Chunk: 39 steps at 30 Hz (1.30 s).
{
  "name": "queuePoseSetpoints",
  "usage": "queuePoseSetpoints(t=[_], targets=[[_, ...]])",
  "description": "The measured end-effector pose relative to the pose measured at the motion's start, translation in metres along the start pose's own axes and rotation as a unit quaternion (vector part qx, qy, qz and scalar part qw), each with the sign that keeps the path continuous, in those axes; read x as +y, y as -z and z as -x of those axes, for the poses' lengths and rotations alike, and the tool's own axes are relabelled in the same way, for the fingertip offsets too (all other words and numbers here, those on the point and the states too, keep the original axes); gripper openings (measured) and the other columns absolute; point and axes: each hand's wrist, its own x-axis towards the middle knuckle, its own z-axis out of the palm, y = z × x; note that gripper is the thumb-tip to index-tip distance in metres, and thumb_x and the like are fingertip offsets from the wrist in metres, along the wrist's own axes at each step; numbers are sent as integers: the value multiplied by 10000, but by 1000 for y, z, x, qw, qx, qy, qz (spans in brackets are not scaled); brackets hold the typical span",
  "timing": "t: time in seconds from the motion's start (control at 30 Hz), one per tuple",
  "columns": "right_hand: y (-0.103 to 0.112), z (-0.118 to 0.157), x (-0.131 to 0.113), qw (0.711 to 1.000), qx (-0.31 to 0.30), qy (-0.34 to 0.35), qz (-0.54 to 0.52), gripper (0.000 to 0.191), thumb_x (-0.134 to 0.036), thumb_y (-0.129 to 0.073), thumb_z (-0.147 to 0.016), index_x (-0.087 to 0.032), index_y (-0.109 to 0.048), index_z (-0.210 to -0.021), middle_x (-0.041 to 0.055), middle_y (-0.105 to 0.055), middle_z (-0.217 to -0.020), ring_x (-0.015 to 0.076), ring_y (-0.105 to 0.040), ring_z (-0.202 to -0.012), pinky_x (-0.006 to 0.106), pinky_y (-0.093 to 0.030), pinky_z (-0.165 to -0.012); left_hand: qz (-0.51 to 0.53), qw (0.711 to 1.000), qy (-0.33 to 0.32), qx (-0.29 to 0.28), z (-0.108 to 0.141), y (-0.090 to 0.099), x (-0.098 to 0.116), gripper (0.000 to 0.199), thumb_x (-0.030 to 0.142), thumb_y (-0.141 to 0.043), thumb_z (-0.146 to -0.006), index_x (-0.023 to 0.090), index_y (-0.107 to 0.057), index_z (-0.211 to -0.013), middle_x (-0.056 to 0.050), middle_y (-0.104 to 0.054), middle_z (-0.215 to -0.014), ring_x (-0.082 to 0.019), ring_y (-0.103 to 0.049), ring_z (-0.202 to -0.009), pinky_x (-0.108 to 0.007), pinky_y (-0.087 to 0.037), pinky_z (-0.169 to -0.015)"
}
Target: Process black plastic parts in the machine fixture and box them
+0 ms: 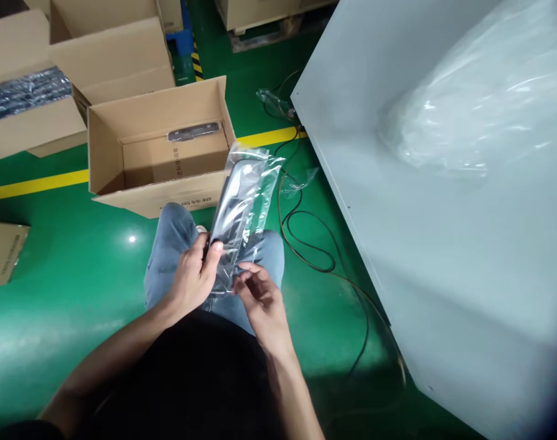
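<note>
Over my lap is a long dark plastic part in a clear plastic bag (pixel 236 208), tilted with its far end toward the open carton. My left hand (pixel 195 272) grips its left edge, thumb on top and fingers underneath. At the near end, my right hand (pixel 258 292) pinches at the bag's lower right edge with curled fingers. The bag's loose clear side hangs out to the right of the part. Just ahead stands an open cardboard box (pixel 156 189), with one similar dark bagged part (pixel 194 131) lying inside against the far wall.
Another open box (pixel 35 122) at the far left holds several bagged parts (pixel 28 91). A grey-white table (pixel 351 244) fills the right, with clear plastic bags (pixel 471 110) on it. Cables (pixel 315 263) lie looped on the green floor. A cardboard piece (pixel 3 253) lies left.
</note>
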Motion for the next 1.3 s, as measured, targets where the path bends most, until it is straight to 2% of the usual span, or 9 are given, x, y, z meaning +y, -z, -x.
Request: queuePoseSetpoints(t=[0.2,0.43,0.7,0.8,0.9,1.03,1.1,1.2,1.3], targets=[[18,-4,-17,995,-70,23,62,364,-428,-810,-894,-241,-712,-1191,-6,-629,-893,157,-623,-800,316,-569,-770,16,1000,11,9,-5,1,-2,418,601,-391,-1057,256,-559,-892,26,-564,-637,-190,-553,-607,-312,-427,-625],[3,-11,-1,994,12,67,85,377,-423,-780,-877,-224,-658,-1173,-17,-640,-864,148,-623,-741,310,-565,-722,-76,990,-56,108,6,-9,-11,476,654,-391,-1040,251,-624,-1139,-92,-826,-979,-253,-772,-845,-326,-546,-714],[-9,-10,14,999,25,12,27,400,-465,-794,-851,-212,-623,-1108,-30,-609,-792,166,-634,-699,328,-548,-693,-75,983,-90,141,6,-14,-20,504,653,-442,-1026,204,-634,-1149,-143,-825,-945,-277,-796,-822,-331,-566,-693],[8,-11,3,999,-36,5,29,392,-475,-812,-855,-210,-668,-1105,-29,-609,-781,161,-626,-702,331,-548,-709,-42,992,-36,114,-2,-6,-17,480,665,-432,-1034,232,-640,-1023,-101,-810,-877,-252,-761,-760,-327,-558,-676],[33,-13,-12,991,-117,5,59,319,-462,-808,-883,-209,-727,-1059,-32,-604,-760,139,-596,-684,311,-529,-689,89,995,50,17,-12,2,-16,571,755,-424,-1010,231,-626,-905,-57,-769,-765,-228,-742,-683,-315,-574,-632],[60,-16,-24,972,-210,10,108,279,-446,-797,-909,-221,-759,-1069,-8,-648,-818,145,-613,-711,319,-559,-704,264,942,165,-124,-16,6,-23,698,869,-509,-913,200,-680,-1015,-58,-775,-741,-246,-766,-629,-306,-578,-518],[63,-19,-24,974,-191,31,115,392,-495,-812,-899,-243,-746,-1192,32,-698,-961,182,-681,-850,356,-604,-806,285,931,179,-142,-14,6,-28,734,896,-549,-872,196,-703,-1027,-65,-781,-734,-257,-774,-622,-298,-564,-481],[51,-25,-20,991,-79,58,88,630,-629,-799,-885,-262,-671,-1381,78,-705,-1148,213,-694,-1025,371,-613,-932,285,927,182,-162,-7,2,-36,741,912,-603,-822,212,-740,-1022,-69,-794,-744,-271,-776,-606,-302,-543,-440],[26,-29,-21,997,4,48,68,696,-701,-722,-920,-239,-648,-1435,34,-693,-916,180,-651,-797,331,-603,-761,290,915,202,-193,1,-6,-45,724,890,-637,-821,225,-771,-1073,-76,-813,-795,-279,-781,-628,-323,-565,-463]])
